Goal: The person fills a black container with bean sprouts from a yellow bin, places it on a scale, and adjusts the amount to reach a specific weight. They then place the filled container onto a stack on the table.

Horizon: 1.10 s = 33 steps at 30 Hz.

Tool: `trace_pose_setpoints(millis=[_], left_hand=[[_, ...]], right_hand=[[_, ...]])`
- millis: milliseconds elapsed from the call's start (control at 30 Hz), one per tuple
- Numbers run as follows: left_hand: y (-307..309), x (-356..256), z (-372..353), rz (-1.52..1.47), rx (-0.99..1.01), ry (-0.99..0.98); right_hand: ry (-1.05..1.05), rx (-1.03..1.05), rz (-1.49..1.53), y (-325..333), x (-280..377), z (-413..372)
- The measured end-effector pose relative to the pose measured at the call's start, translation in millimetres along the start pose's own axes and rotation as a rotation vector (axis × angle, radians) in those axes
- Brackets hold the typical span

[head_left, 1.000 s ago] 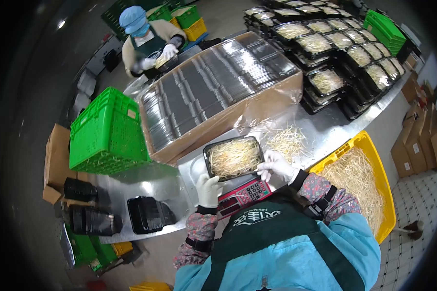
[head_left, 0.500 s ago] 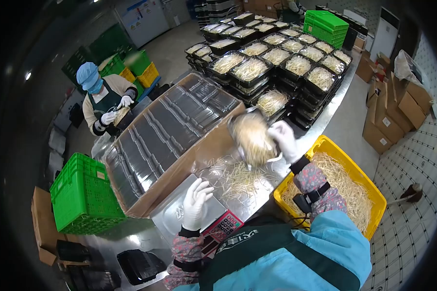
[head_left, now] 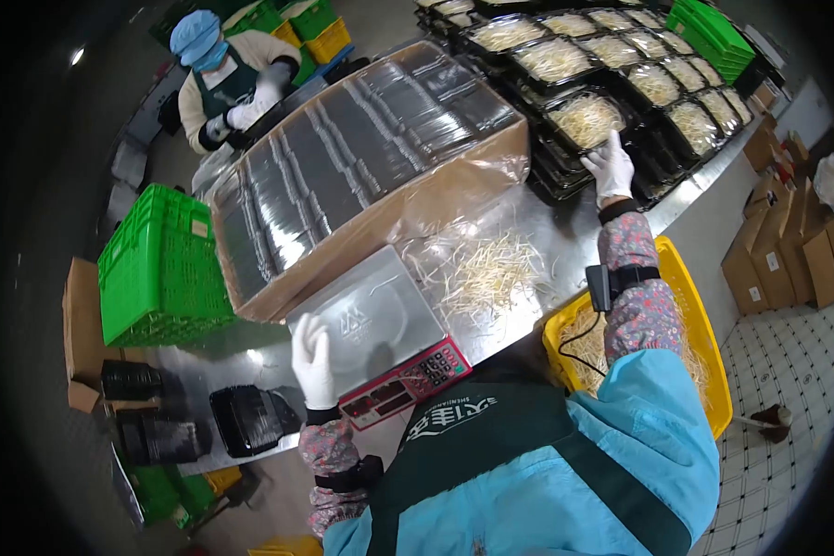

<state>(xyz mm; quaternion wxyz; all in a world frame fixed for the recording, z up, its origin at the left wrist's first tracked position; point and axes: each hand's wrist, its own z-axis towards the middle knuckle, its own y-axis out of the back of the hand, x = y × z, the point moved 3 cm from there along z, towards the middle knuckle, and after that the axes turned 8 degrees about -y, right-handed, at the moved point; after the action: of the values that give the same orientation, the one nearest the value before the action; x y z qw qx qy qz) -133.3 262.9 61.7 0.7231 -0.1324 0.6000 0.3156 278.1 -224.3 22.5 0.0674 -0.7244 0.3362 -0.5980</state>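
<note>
My right hand, in a white glove, reaches to the near edge of a black tray of bean sprouts on a stack. Its fingers are stretched out and touch the tray at the rim; it is not lifting the tray. My left hand, also gloved, hovers open and empty by the left edge of the digital scale. The scale's metal plate is bare, with its red keypad panel towards me. Loose bean sprouts lie in a heap on the metal table right of the scale.
A carton of nested black trays stands behind the scale. The yellow crate of sprouts is beside my right arm. Green crates and an empty black tray are at left. Across the table, a co-worker handles a dark tray.
My right hand has moved from above the loose sprouts to the tray stack and no longer carries a sprout-filled tray in mid-air. My left hand has shifted left. The whole view has shifted.
</note>
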Motion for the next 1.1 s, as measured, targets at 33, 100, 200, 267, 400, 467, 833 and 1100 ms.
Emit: trace_pose_setpoints(millis=[33, 100, 200, 267, 400, 467, 833, 1100], left_hand=[[29.2, 9.3, -7.2, 0.162, -0.114, -0.027], [103.1, 29.5, -25.4, 0.730, -0.299, -0.095], [198.3, 61.1, -63.1, 1.369, -0.512, 0.207], [247.7, 89.1, -87.9, 1.542, -0.450, 0.457], [294.6, 112.7, -100.8, 1.268, -0.328, 0.388], [287.8, 95.9, -93.2, 1.235, -0.355, 0.356], [262.3, 24.6, -43.3, 0.538, -0.717, -0.043], [-13.6, -33.0, 46.7, 0.408, 0.245, -0.412]], right_hand=[[-0.003, 0.068, -0.001, 8.0, -2.2, -8.5], [0.010, 0.039, -0.028, 23.9, -13.2, -30.2], [-0.097, 0.077, -0.082, 39.1, -50.2, -55.6], [-0.135, 0.102, -0.193, 30.2, -73.9, -77.1], [0.010, 0.490, -0.493, -26.9, -119.6, -150.0], [0.238, 0.684, -0.762, -68.3, -140.0, -210.3], [0.904, 1.074, -1.712, -124.0, -233.4, -329.7], [0.397, 0.797, -1.529, -31.7, -169.8, -314.7]])
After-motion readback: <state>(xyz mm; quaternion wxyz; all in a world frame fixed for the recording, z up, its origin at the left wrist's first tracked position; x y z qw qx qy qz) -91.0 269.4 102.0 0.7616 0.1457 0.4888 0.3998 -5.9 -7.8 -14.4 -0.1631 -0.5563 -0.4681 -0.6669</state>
